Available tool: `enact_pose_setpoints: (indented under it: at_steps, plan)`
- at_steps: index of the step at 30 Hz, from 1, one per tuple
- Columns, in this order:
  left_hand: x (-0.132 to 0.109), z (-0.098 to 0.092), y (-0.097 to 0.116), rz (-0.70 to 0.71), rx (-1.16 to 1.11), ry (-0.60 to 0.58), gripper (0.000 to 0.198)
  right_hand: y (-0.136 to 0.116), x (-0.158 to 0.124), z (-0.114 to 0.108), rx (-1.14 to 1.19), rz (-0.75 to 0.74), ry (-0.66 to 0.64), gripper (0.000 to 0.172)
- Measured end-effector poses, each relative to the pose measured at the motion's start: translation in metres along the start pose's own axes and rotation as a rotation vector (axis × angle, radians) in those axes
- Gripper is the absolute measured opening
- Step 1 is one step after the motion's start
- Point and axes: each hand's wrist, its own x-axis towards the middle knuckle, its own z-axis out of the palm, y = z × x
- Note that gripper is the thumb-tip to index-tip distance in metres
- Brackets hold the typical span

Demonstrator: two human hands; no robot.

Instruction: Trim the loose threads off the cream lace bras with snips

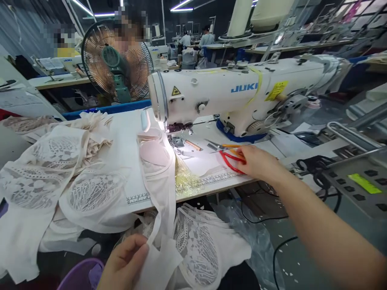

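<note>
My left hand point(125, 262) pinches the lower end of a cream fabric strap point(161, 201) that runs up over the table edge to a bra cup point(154, 155) lying beside the needle of the white JUKI sewing machine point(238, 92). My right hand point(256, 161) reaches across the table and rests on red-handled scissors point(231, 161), fingers curled over the handles. Orange-handled snips point(222, 146) lie just beyond them. Lace bra pieces point(90, 193) are piled at the left of the table and more lace point(196, 249) hangs below its front edge.
A standing fan point(116, 60) is behind the table at the left. A control panel point(356, 185) with cables sits at the right. Clear plastic point(254, 241) lies on the floor, a purple bin rim point(78, 274) is near my left hand. Other people work at distant tables.
</note>
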Motion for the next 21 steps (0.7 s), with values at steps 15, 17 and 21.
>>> enact_pose_setpoints:
  at_steps: [15,17,21]
  plan:
    - [-0.008,0.007,0.002,0.003,-0.006,-0.049,0.033,-0.077,-0.066,0.025,0.470,-0.454,0.004,0.014]
    - [-0.010,0.008,0.002,-0.007,-0.040,-0.029,0.032,-0.075,-0.044,0.023,0.365,-0.481,-0.004,0.013]
    - [-0.009,0.004,0.000,0.006,-0.044,-0.020,0.029,-0.064,-0.046,0.024,0.278,-0.484,-0.035,0.020]
